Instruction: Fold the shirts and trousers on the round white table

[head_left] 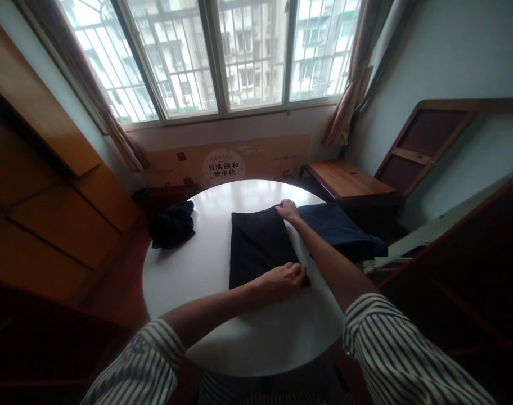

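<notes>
A black cloth garment [260,247], folded into a flat rectangle, lies in the middle of the round white table [184,304]. My left hand [284,278] is closed on its near right corner, fingers curled over the edge. At the far right corner, my right hand [287,210] pinches the cloth between thumb and fingers. The garment's exact kind cannot be made out. Beside my right forearm lies a dark blue folded garment [336,225], partly hidden by that arm. A crumpled black cloth bundle [172,225] sits at the table's left edge.
A wooden bench [349,179] stands behind the table on the right, near a leaning framed wooden panel [425,140]. Wooden cabinets [49,219] rise on the left. A barred window [223,56] and a printed banner [223,160] are at the back.
</notes>
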Motion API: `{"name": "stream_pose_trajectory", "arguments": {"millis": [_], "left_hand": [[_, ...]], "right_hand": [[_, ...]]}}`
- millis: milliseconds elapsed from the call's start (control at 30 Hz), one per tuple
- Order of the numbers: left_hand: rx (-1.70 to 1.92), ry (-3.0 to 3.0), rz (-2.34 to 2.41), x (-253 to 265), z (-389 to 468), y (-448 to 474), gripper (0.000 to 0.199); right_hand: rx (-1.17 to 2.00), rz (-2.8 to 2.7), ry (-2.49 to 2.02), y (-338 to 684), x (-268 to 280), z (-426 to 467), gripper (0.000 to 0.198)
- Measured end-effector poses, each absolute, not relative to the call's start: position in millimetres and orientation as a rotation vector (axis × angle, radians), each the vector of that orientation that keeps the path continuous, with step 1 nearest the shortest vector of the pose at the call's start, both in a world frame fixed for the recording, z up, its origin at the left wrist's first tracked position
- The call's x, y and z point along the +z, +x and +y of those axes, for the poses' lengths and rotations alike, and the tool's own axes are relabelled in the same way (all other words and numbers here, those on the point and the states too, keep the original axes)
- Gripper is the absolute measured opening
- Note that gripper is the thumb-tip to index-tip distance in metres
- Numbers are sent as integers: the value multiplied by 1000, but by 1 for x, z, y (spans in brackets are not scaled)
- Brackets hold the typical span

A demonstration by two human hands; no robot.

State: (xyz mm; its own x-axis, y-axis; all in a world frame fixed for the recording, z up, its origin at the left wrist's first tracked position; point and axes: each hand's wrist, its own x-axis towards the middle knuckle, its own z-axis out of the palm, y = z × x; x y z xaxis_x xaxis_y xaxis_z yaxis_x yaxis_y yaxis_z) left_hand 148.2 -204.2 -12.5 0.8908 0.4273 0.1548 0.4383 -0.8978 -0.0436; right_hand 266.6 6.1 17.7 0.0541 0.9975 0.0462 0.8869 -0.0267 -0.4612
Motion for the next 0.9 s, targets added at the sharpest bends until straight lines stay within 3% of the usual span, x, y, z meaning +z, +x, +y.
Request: {"name": "stream_pose_trajectory", "arguments": {"millis": [200, 300, 467, 600, 733, 900], "left_hand": [[-515, -3215, -804, 4, -216, 141, 42], [-609, -3251, -854, 20, -226, 115, 35], [-546, -2954, -1052, 21, -244, 49, 31], [-469, -2781, -1159, -2, -262, 19, 33], [-289, -2756, -1044, -26, -280, 18, 43], [-254, -2773, -1057, -37, -288, 19, 53]], "right_hand": [[331, -1880, -2001, 270, 19, -1, 38], [267, -1969, -1911, 257, 25, -11, 46], [399, -2366, -1458, 204, 30, -30, 37], [568, -2649, -1142, 164, 12, -41, 48], [591, -2695, -1238, 151, -10, -37, 60], [557, -2690, -1360, 150, -17, -17, 60]]}}
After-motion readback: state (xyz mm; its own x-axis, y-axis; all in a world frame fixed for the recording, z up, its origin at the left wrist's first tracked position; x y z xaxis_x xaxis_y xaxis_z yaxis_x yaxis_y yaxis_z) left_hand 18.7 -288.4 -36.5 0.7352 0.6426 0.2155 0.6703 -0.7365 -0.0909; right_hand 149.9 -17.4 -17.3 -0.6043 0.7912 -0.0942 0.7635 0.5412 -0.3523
